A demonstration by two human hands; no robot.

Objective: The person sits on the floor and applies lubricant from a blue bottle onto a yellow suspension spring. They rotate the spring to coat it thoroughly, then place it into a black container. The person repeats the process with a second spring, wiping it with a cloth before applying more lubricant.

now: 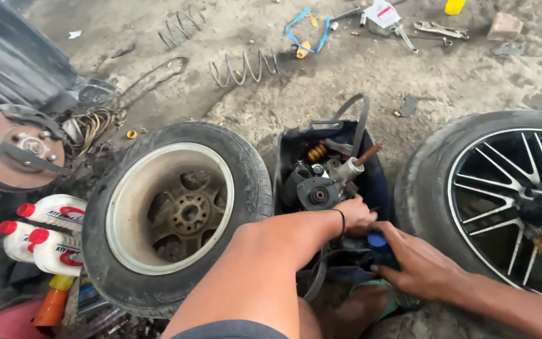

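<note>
Between 2 tyres, the left hand (356, 215) reaches into the tool bag (286, 164), grip hidden; the right hand (416, 263) lies open on its rim.

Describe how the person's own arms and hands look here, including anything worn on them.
Both forearms are bare, with no gloves on either hand. The left hand has a thin black band around its wrist. The right hand wears nothing visible: no ring, watch or band. No sleeve shows on either forearm.

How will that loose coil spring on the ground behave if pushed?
The coil spring lies on its side on the dirt floor, so it may roll a little. Its open wire coils look stiff, probably heavy, and easy to hook.
</note>
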